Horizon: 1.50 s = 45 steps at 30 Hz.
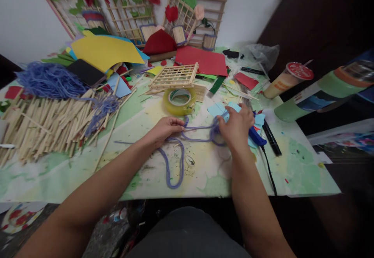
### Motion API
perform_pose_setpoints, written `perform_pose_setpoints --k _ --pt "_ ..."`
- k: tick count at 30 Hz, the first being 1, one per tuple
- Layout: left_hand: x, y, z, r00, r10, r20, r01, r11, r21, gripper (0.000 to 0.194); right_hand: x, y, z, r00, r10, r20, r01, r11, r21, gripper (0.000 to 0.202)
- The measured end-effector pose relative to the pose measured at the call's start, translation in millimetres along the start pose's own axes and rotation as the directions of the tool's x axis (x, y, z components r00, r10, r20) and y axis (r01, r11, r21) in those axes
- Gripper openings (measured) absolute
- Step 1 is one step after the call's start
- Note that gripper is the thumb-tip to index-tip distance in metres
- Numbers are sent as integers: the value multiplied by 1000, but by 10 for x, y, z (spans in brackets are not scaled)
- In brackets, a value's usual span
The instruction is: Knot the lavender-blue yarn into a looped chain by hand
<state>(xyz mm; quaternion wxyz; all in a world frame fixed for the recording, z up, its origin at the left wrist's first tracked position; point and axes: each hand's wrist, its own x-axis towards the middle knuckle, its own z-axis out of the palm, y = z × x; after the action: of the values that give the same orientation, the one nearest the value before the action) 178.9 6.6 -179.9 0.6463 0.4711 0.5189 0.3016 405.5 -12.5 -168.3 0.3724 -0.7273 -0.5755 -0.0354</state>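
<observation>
The left hand's (165,129) thumb and fingers are pinched together on a strand of purple-blue yarn (200,128), leaving almost no gap. The right hand (238,125), palm down, has its thumb and fingers parted and curved over a small yarn bundle (215,130); whether they grip it cannot be told. The yarn runs between the two hands, just above or on the tabletop (292,172), and a long loop of it lies nearer the person, beside the left wrist.

Just beyond the left hand is a yellowish roll of tape (168,104), lying flat. Right behind it is a small lattice (175,75) of pale wooden sticks. Light blue paper pieces (215,109) lie around the right hand; just to its right are a blue-handled tool (257,136) with a black cord and a black pen (271,138).

Farther left, a wide pile of cut wooden sticks (55,123) spreads across the tabletop, with a large heap of the same colour yarn (52,79) behind it. At the back are a yellow sheet (106,51) and a red sheet (201,60). To the far right stand a red-lidded cup (288,79) and a green bottle (321,90). Stick lattices with red flowers (171,13) lean against the wall.
</observation>
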Motion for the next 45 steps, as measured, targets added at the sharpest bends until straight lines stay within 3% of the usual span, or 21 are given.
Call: perform_pose_setpoints --k 2,4,7,10,20,25,27,36,41,45 --pt "-13 4 11 1000 -9 20 10 999 -50 29 -125 -189 68 992 -119 37 116 990 79 32" --pt "-29 6 24 999 -16 48 21 994 -106 31 -243 -358 139 961 -226 161 175 944 278 28" --pt "-50 2 35 996 -16 83 29 988 -151 30 -384 -517 251 884 -281 373 80 878 471 23" --pt "-61 2 35 993 -25 117 44 985 -167 28 -456 -559 327 816 -297 495 22 872 488 20" --pt "-102 52 30 987 -41 153 66 984 -167 31 -414 -508 226 811 -220 542 3 928 373 21" --pt "-99 50 19 987 -16 163 33 995 -99 31 -387 -487 233 730 -250 636 -19 923 384 27" --pt "-104 59 11 986 -5 166 14 999 -50 31 -378 -466 251 717 -252 650 -65 904 422 26" --pt "-106 74 -12 982 8 190 -15 999 32 31 -376 -430 281 706 -228 670 -243 811 532 21" --pt "-96 45 -6 980 25 195 -35 998 46 32 -381 -448 266 715 -214 665 -219 835 504 26" --pt "-64 20 -3 976 98 194 -122 986 116 32 -392 -469 264 723 -177 668 -168 893 418 27"
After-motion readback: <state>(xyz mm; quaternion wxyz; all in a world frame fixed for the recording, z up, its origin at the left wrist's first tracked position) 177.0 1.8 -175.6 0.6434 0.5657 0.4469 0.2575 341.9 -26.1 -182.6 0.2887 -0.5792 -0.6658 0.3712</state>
